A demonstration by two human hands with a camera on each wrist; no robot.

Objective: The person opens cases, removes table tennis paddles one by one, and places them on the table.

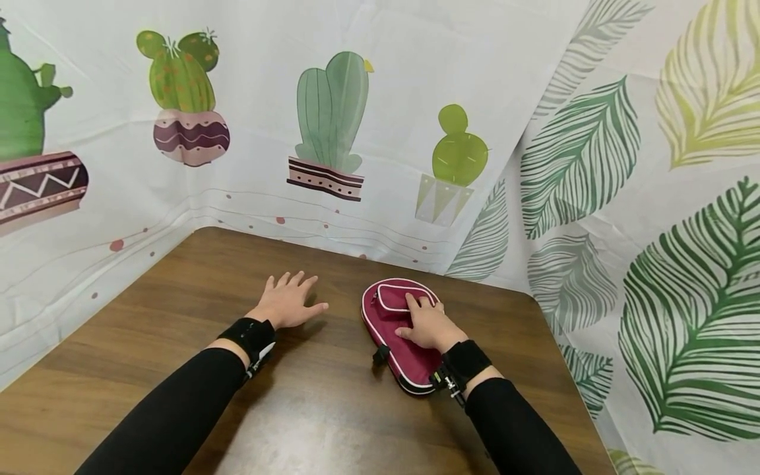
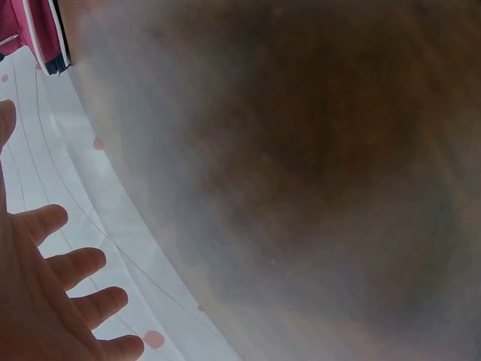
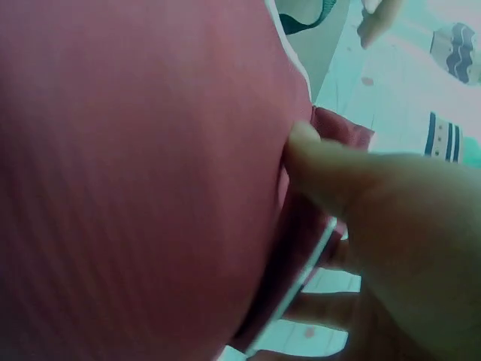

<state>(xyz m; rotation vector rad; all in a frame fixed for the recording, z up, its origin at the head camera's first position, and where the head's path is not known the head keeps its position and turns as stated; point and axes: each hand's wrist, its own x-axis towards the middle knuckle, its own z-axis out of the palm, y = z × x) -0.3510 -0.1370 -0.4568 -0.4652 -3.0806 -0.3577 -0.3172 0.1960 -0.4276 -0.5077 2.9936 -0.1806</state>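
Note:
A dark red case [image 1: 410, 361], shaped like a table tennis bat case, lies on the table. It has white piping, a raised pocket [image 1: 396, 296] at its far end and a black strap clip [image 1: 381, 355] at its left side. My right hand [image 1: 432, 324] rests on it, fingers spread over the pocket. In the right wrist view the thumb [image 3: 323, 162] touches the case beside the pocket. My left hand [image 1: 287, 303] is held out with fingers spread, left of the case and apart from it. What the case contains is hidden.
The brown wooden table [image 1: 320, 396] meets a white cloth backdrop [image 1: 255, 132] printed with cacti at its back and left. On the right hangs another cloth [image 1: 594, 277] with a leaf print. Black bands [image 1: 248, 335] with small devices are on both wrists.

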